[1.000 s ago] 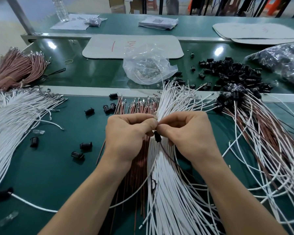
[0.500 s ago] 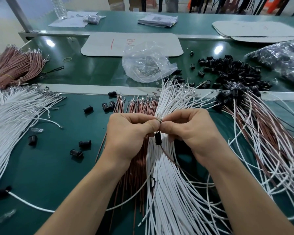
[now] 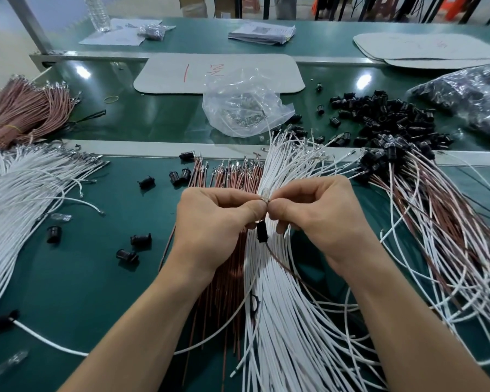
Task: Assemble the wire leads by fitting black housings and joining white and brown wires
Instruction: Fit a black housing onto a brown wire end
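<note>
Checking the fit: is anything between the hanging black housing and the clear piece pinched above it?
Nothing foreign shows. The black housing hangs on the brown wire just under the clear piece, which the left hand and right hand pinch; only their thumb tips crowd that gap.

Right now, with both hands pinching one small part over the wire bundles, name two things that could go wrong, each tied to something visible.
1. The black housing hangs on the brown wire below the left hand and right hand; it may slide down the wire.
2. The small clear part that both pinch could slip into the white wires beneath and be hard to find.
</note>
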`<state>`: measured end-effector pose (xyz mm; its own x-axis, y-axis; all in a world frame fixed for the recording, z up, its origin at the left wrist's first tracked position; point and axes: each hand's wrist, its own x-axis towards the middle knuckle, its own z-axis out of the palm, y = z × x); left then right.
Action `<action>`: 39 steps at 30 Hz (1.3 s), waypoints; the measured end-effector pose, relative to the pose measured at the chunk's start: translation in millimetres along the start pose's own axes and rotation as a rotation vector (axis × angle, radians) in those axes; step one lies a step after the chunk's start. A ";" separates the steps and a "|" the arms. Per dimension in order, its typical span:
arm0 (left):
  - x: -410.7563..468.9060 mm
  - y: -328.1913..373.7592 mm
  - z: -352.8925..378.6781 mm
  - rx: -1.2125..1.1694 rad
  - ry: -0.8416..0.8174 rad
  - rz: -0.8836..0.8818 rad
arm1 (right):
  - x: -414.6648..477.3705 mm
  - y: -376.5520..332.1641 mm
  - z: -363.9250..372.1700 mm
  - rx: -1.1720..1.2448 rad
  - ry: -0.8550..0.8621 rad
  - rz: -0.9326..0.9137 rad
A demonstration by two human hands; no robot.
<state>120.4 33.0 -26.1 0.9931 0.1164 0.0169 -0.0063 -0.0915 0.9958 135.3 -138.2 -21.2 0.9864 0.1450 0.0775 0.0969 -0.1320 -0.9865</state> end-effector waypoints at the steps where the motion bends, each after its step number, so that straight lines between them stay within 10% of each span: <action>1: -0.1 -0.3 -0.1 0.020 -0.003 0.005 | -0.2 -0.4 -1.1 -0.046 0.003 -0.014; 39: 0.6 4.7 -10.1 0.062 -0.265 -0.034 | 2.1 3.6 -14.5 0.144 -0.283 -0.043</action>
<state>119.8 42.6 -20.5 0.9887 -0.1418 -0.0482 0.0262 -0.1531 0.9879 139.6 -152.5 -22.5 0.9035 0.4175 0.0963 0.0979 0.0177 -0.9950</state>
